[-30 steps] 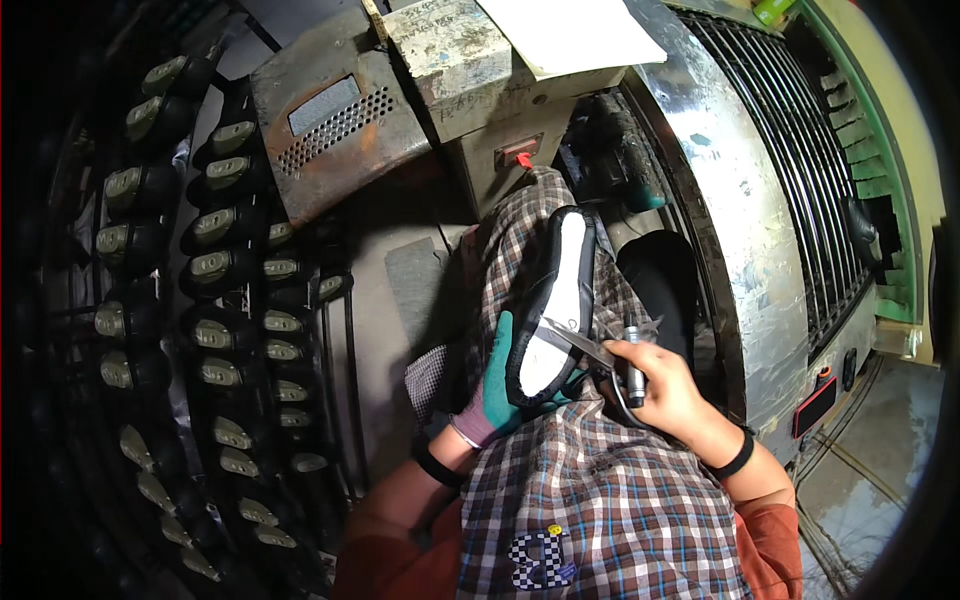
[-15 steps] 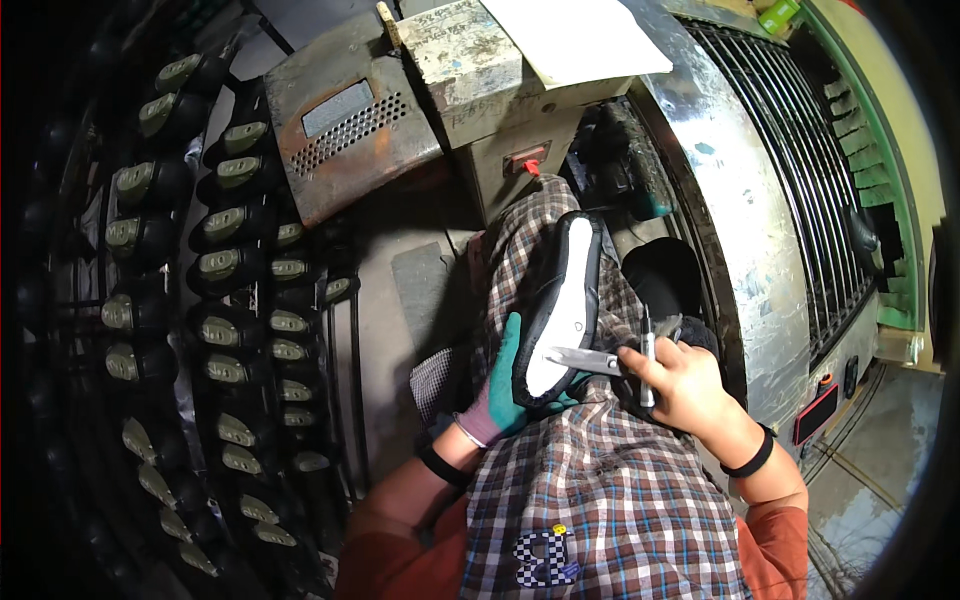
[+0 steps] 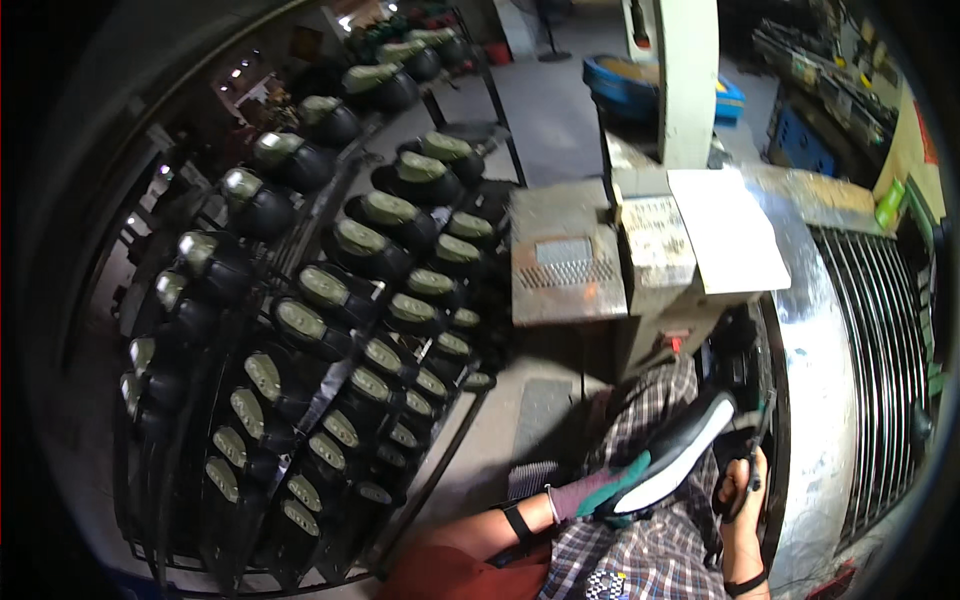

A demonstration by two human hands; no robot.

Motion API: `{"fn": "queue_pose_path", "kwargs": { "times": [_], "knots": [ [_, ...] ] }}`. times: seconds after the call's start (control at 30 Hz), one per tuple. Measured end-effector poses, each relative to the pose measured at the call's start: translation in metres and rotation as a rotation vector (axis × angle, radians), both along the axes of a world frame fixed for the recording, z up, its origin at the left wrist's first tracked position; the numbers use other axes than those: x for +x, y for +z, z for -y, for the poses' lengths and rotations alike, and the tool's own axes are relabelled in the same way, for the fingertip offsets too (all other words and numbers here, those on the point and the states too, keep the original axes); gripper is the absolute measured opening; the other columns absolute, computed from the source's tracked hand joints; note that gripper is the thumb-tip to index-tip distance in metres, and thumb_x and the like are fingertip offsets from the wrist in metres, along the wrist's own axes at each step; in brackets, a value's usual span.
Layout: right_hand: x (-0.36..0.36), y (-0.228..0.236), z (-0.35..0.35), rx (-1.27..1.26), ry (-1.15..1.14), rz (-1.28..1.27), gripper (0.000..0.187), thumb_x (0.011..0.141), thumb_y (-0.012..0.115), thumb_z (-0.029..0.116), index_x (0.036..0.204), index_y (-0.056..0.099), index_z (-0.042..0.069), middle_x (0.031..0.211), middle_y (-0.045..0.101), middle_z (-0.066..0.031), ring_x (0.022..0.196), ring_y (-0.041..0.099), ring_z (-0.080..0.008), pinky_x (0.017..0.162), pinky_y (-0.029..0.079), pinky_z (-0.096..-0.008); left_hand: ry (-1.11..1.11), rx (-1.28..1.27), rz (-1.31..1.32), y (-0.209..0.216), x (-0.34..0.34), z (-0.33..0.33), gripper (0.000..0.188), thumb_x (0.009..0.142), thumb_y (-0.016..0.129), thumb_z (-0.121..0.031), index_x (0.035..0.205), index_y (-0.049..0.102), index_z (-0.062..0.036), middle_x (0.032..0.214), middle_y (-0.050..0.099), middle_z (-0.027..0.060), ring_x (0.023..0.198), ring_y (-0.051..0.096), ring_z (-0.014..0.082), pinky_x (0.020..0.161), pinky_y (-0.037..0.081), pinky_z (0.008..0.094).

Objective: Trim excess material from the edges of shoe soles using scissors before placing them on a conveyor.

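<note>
My left hand (image 3: 600,490), in a green and purple glove, is closed around the heel end of a black shoe upper (image 3: 676,466) with a white bottom. The shoe lies tilted over my checked apron (image 3: 640,560), its toe pointing up and to the right. To the right of the shoe, my bare right hand (image 3: 738,492) is closed around a slim dark tool (image 3: 755,474), which points upward and stands apart from the shoe. Blur and the small size hide the tool's exact kind.
Racks of black shoes with olive tongues (image 3: 360,238) fill the left side. Ahead stands a worn metal machine box (image 3: 565,255) with a white sheet (image 3: 728,230) beside it. A metal conveyor with rollers (image 3: 870,350) runs along the right. A white post (image 3: 688,85) rises behind.
The view has swung up and left, showing more racks and floor. My right hand has drawn its tool away from the white shoe bottom. The shoe now tilts more to the right.
</note>
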State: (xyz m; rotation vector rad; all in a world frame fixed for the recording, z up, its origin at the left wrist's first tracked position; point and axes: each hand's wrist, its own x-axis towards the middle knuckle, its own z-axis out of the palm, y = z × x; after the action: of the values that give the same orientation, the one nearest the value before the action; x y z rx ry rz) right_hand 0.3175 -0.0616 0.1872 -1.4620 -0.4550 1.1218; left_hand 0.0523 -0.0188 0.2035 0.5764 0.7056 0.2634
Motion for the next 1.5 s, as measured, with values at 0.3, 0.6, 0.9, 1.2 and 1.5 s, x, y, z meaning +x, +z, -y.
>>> {"fn": "queue_pose_path", "kwargs": {
  "times": [0.3, 0.6, 0.9, 1.2, 1.5],
  "knots": [
    [-0.016, -0.006, 0.023, -0.180, 0.328, -0.308, 0.057, 0.081, 0.074, 0.028, 0.130, 0.047, 0.012, 0.085, 0.053, 0.0030, 0.074, 0.052, -0.0073, 0.067, 0.047, -0.0233, 0.095, 1.001, -0.517, -0.025, -0.014, -0.025, 0.085, 0.081, 0.070, -0.020, 0.150, 0.021, -0.0127, 0.148, 0.031, 0.0148, 0.136, 0.034, 0.0300, 0.108, 0.036, 0.0376],
    [-0.077, 0.024, -0.024, 0.010, 0.733, -0.177, 0.054, 0.088, 0.068, 0.012, 0.133, 0.039, 0.009, 0.094, 0.055, 0.0000, 0.069, 0.049, -0.0063, 0.059, 0.042, -0.0213, 0.422, -0.016, -0.113, -0.025, -0.018, 0.022, 0.044, 0.098, 0.054, -0.027, 0.136, 0.043, -0.0082, 0.116, 0.060, 0.0019, 0.095, 0.059, 0.0052, 0.083, 0.049, 0.0215],
    [-0.076, 0.018, -0.043, -0.055, 0.711, 0.230, 0.053, 0.082, 0.072, 0.006, 0.127, 0.044, 0.009, 0.084, 0.055, 0.0004, 0.071, 0.052, -0.0063, 0.063, 0.044, -0.0201, 1.189, -0.342, 0.186, -0.093, -0.108, -0.012, 0.037, 0.094, 0.058, -0.029, 0.125, 0.056, -0.0094, 0.117, 0.064, 0.0067, 0.105, 0.063, 0.0204, 0.090, 0.052, 0.0385],
    [-0.031, -0.006, -0.029, -0.277, 0.552, 0.679, 0.051, 0.079, 0.067, 0.002, 0.126, 0.047, 0.009, 0.089, 0.051, 0.0018, 0.077, 0.050, -0.0083, 0.071, 0.043, -0.0216, 1.634, -0.240, -0.870, -0.374, -0.266, -0.025, 0.020, 0.078, 0.077, -0.020, 0.087, 0.060, -0.0243, 0.073, 0.055, -0.0070, 0.057, 0.047, 0.0082, 0.049, 0.038, 0.0265],
    [-0.048, 0.001, -0.058, -0.484, 0.399, 0.672, 0.049, 0.084, 0.062, -0.003, 0.128, 0.045, 0.006, 0.097, 0.050, -0.0007, 0.086, 0.049, -0.0096, 0.079, 0.041, -0.0236, 1.067, 0.206, -1.906, -0.512, -0.392, 0.009, 0.047, 0.086, 0.064, -0.028, 0.122, 0.057, 0.0005, 0.110, 0.067, 0.0106, 0.100, 0.063, 0.0224, 0.081, 0.053, 0.0359]
  ]
}}
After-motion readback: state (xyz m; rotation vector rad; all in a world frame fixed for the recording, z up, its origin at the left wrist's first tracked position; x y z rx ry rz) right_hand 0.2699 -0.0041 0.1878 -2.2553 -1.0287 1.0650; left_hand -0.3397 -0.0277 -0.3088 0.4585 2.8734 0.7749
